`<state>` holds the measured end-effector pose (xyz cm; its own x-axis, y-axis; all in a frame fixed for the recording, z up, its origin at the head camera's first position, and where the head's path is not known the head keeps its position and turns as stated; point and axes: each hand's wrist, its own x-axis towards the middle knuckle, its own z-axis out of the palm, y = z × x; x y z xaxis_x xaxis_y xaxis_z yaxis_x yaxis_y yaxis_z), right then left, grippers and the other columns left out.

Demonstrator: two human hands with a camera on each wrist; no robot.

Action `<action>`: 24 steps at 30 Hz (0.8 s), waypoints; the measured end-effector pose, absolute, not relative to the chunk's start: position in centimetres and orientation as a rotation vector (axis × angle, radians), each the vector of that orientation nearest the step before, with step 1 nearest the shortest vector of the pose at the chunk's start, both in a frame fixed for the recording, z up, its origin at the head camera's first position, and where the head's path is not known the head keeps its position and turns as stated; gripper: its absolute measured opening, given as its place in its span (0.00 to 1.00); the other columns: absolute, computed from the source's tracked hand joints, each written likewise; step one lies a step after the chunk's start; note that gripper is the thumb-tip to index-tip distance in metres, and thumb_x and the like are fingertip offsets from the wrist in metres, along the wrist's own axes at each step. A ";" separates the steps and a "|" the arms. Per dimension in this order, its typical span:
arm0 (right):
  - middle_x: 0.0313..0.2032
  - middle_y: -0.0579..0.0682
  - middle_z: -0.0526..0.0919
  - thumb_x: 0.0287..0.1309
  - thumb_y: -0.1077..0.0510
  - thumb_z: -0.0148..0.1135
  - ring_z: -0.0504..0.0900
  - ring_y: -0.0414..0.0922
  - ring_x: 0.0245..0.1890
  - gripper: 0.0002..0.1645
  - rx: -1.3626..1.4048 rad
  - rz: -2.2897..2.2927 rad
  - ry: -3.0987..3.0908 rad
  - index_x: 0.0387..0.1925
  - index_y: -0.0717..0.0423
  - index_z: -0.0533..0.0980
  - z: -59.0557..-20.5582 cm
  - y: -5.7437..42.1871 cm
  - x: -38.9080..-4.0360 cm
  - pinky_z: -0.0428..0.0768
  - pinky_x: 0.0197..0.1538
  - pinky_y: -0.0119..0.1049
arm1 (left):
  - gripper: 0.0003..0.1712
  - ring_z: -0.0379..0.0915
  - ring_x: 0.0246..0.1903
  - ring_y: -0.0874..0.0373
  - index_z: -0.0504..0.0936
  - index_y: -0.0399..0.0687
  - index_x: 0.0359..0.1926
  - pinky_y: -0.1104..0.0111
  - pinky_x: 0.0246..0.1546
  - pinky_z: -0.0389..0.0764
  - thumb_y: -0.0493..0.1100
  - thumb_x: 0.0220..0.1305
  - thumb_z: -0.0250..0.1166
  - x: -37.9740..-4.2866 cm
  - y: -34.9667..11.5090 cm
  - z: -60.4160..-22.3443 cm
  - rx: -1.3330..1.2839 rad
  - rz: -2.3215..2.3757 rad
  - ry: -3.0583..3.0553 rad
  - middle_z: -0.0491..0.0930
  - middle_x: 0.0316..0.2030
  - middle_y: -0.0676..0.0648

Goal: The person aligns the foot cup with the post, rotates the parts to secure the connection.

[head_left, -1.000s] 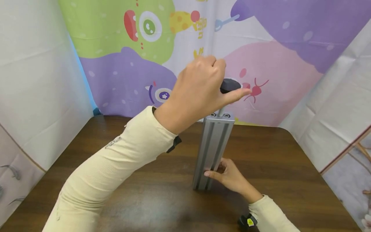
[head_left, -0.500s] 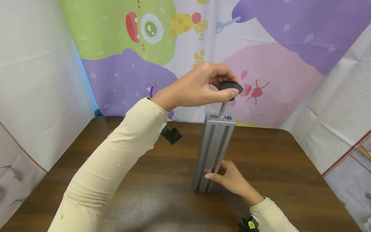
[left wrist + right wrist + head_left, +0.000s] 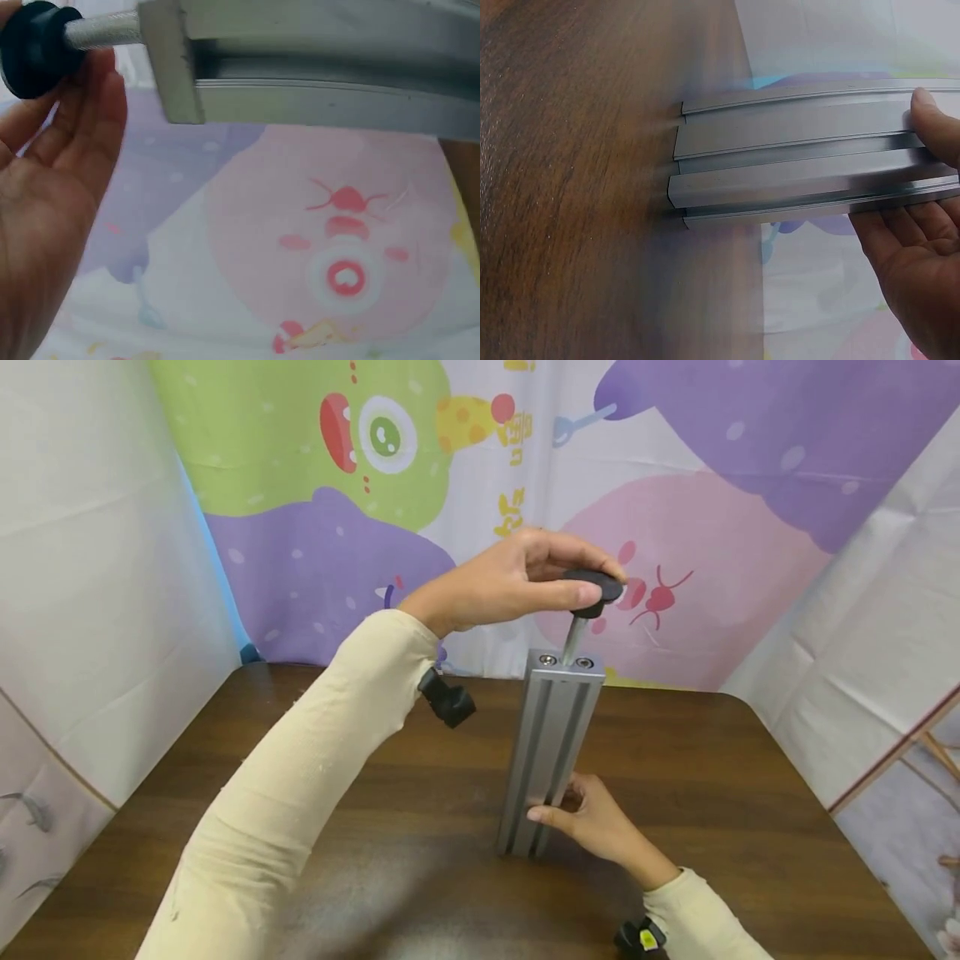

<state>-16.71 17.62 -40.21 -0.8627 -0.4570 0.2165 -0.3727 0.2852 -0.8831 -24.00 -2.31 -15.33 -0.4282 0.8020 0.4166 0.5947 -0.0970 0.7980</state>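
Observation:
A silver aluminium extrusion profile (image 3: pixel 551 735) stands upright on the wooden table. Out of its top end plate, between two screw heads, rises a threaded stem (image 3: pixel 105 30) bearing a black round levelling foot (image 3: pixel 607 587). My left hand (image 3: pixel 517 578) pinches the foot's disc, thumb on the near side and fingers along the far rim. Low on the profile, my right hand (image 3: pixel 600 822) grips it from the right. In the right wrist view, its thumb (image 3: pixel 930 120) lies on one grooved face and the fingers (image 3: pixel 900 232) on the adjoining side.
The brown table (image 3: pixel 390 860) surrounds the profile's base. A printed cartoon curtain (image 3: pixel 660 527) hangs close behind the table, with pale fabric walls (image 3: pixel 97 568) on both sides. Black camera mounts (image 3: pixel 447 700) hang off both sleeves.
My left hand has turned from knuckles up, thumb stuck out beside the foot, to thumb and fingers pinching the disc. The right hand and profile have stayed in place.

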 end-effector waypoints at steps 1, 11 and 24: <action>0.40 0.58 0.86 0.55 0.61 0.68 0.84 0.39 0.40 0.14 -0.801 -1.654 2.455 0.42 0.64 0.79 -40.3 17.6 -16.7 0.82 0.41 0.34 | 0.20 0.78 0.45 0.55 0.77 0.38 0.56 0.65 0.53 0.76 0.40 0.66 0.60 -23.7 -2.4 -15.2 1.558 1.510 2.059 0.81 0.49 0.47; 0.39 0.57 0.86 0.55 0.62 0.68 0.84 0.38 0.38 0.13 -0.820 -1.649 2.468 0.41 0.64 0.80 -40.3 17.6 -16.8 0.82 0.39 0.33 | 0.34 0.65 0.24 0.60 0.73 0.45 0.30 0.71 0.29 0.70 0.73 0.53 0.62 -18.6 -1.9 -13.7 1.477 0.702 3.377 0.72 0.25 0.52; 0.41 0.59 0.86 0.56 0.61 0.67 0.84 0.39 0.39 0.14 -0.793 -1.653 2.437 0.43 0.65 0.78 -40.5 17.6 -16.6 0.82 0.40 0.34 | 0.25 0.67 0.23 0.57 0.75 0.42 0.24 0.69 0.26 0.72 0.61 0.58 0.65 -17.6 -1.0 -14.2 1.497 0.690 3.436 0.72 0.21 0.50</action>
<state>-16.65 17.60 -40.45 -0.8608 -0.4643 0.2083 -0.3652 0.2785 -0.8883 -17.63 -1.03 -14.16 -0.5090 0.5192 0.6865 0.7441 0.6664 0.0477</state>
